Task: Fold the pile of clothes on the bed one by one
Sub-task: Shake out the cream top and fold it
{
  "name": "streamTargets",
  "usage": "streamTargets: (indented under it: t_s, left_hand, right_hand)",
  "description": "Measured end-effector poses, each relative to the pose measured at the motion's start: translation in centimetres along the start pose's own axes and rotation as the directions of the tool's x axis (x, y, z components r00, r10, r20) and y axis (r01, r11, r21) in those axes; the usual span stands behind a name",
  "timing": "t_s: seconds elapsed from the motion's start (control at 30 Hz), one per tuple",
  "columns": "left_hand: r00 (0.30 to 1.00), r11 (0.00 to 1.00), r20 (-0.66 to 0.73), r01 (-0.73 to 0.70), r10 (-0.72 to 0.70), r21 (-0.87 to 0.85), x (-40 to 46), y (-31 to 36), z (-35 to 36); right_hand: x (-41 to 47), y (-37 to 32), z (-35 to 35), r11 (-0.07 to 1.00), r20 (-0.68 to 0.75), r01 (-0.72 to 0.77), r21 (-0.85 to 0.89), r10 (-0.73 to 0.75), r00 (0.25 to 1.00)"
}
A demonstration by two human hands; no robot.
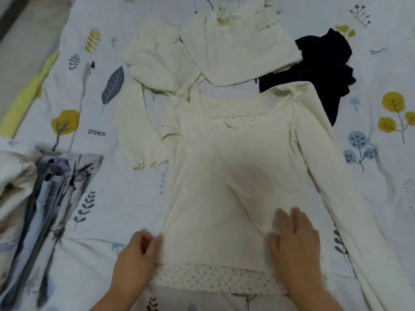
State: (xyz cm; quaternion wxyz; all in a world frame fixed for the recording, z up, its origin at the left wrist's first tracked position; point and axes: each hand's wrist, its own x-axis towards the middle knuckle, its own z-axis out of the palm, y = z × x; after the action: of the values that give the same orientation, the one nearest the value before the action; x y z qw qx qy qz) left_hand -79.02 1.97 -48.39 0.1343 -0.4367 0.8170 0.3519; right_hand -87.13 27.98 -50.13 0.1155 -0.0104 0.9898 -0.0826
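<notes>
A cream long-sleeved top (pixel 235 167) lies flat on the bed (pixel 89 254) in front of the person, its long axis running away from them: neckline at the far end, hem with a dotted lining showing at the near end. One sleeve is folded diagonally across the chest; the other stretches down along the right edge toward the near corner. The left hand (pixel 137 252) sits at the top's near left edge, its fingers (pixel 155 243) curled and pinching the fabric there. The right hand (pixel 294 241) lies palm-down on the lower right of the top, fingers straight and spread, pressing it flat. Beyond the neckline lie more cream garments (pixel 224 52) and a dark garment (pixel 323 66), partly under the top's shoulder. A grey-streaked white cloth (pixel 49 189) is bunched at the left.
</notes>
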Motion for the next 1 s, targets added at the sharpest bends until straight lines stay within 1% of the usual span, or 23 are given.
streamTargets:
  t_s: [0.07,0.13,0.2,0.27,0.33,0.37,0.4,0.47,0.5,0.53,0.57,0.6,0.63,0.67,0.7,0.73,0.77,0.83,0.87,0.9,0.93,0.97,1.0]
  left_hand:
    - [0.999,0.998,-0.002,-0.045,0.045,0.04,0.6,0.1,0.4]
    - [0.997,0.991,0.002,-0.078,0.078,0.113,1.1,0.1,0.6]
    - [0.997,0.989,-0.005,-0.081,0.082,0.127,1.7,0.0,0.7]
    - [0.997,0.987,0.001,-0.082,0.083,0.135,1.8,-0.2,0.6]
    - [0.996,0.981,0.004,-0.091,0.092,0.172,1.7,-0.4,0.4]
    - [0.996,0.978,0.0,-0.092,0.093,0.188,1.6,-0.4,0.2]
    - [0.996,0.972,0.003,-0.086,0.088,0.22,1.5,-0.4,0.0]
    - [0.998,0.936,0.026,-0.066,0.061,0.347,1.3,0.5,-0.5]
    - [0.997,0.905,0.009,-0.077,0.081,0.418,1.2,1.2,-0.5]
    - [0.989,0.873,-0.037,-0.106,0.14,0.475,1.2,1.9,-0.4]
    - [0.972,0.851,-0.084,-0.15,0.221,0.504,1.3,2.6,0.0]
    - [0.944,0.821,-0.087,-0.228,0.318,0.524,1.5,3.4,0.8]
    - [0.915,0.784,-0.054,-0.311,0.4,0.537,1.4,4.5,1.6]
    - [0.871,0.743,-0.011,-0.413,0.492,0.526,1.3,5.7,2.7]
    - [0.837,0.716,0.052,-0.497,0.545,0.489,1.1,7.2,3.7]
    - [0.801,0.697,0.104,-0.57,0.59,0.435,1.0,8.6,4.9]
    - [0.764,0.676,0.153,-0.63,0.626,0.382,0.8,10.0,6.0]
    - [0.673,0.6,0.229,-0.735,0.703,0.318,0.4,12.3,8.1]
    - [0.636,0.563,0.267,-0.769,0.724,0.304,0.3,13.1,9.2]
    - [0.615,0.539,0.293,-0.786,0.732,0.303,0.2,13.8,10.1]
    - [0.606,0.525,0.302,-0.792,0.735,0.311,0.1,14.4,10.9]
    - [0.625,0.539,0.315,-0.779,0.715,0.322,0.1,14.9,11.6]
    - [0.659,0.57,0.314,-0.75,0.683,0.335,0.0,15.3,12.1]
  right_hand:
    - [0.3,0.4,-0.4,0.999,-0.004,-0.043,-0.008,0.043,0.999]
    - [0.7,0.8,-0.5,0.985,-0.017,-0.168,0.048,0.169,0.986]
    - [1.2,1.3,-0.9,0.946,-0.002,-0.283,0.155,0.287,0.958]
    - [1.7,2.0,-1.3,0.887,0.068,-0.354,0.297,0.35,0.934]
    - [1.8,2.5,-2.0,0.83,0.153,-0.395,0.393,0.365,0.918]
    - [1.6,2.8,-2.4,0.828,0.164,-0.389,0.404,0.353,0.921]
    - [1.4,3.0,-2.8,0.843,0.168,-0.372,0.389,0.332,0.928]
    - [0.5,3.2,-2.7,0.885,0.214,-0.342,0.315,0.285,0.934]
    - [0.1,3.2,-2.6,0.907,0.24,-0.328,0.265,0.268,0.933]
    - [-0.1,3.3,-2.3,0.921,0.243,-0.317,0.226,0.261,0.934]
    - [-0.1,3.5,-2.1,0.926,0.214,-0.309,0.216,0.264,0.94]
    - [0.1,3.9,-1.9,0.927,0.144,-0.293,0.235,0.265,0.953]
    - [0.4,4.4,-2.0,0.926,0.062,-0.281,0.253,0.274,0.96]
    - [1.0,5.0,-2.2,0.923,-0.028,-0.282,0.26,0.299,0.954]
    - [1.6,5.7,-2.6,0.916,-0.112,-0.302,0.266,0.34,0.934]
    - [2.3,6.5,-3.2,0.903,-0.163,-0.338,0.265,0.388,0.907]
    - [3.1,7.4,-4.0,0.883,-0.166,-0.392,0.257,0.44,0.882]
    - [4.4,9.6,-5.1,0.814,-0.049,-0.543,0.207,0.563,0.825]
    - [4.9,10.6,-5.4,0.775,0.05,-0.608,0.173,0.609,0.791]
    - [5.1,11.4,-5.8,0.758,0.155,-0.633,0.159,0.614,0.774]
    - [5.0,12.1,-6.1,0.766,0.239,-0.622,0.163,0.581,0.778]
    - [5.0,12.7,-6.4,0.782,0.3,-0.597,0.18,0.534,0.791]
    - [5.1,13.3,-6.7,0.793,0.341,-0.577,0.196,0.497,0.798]
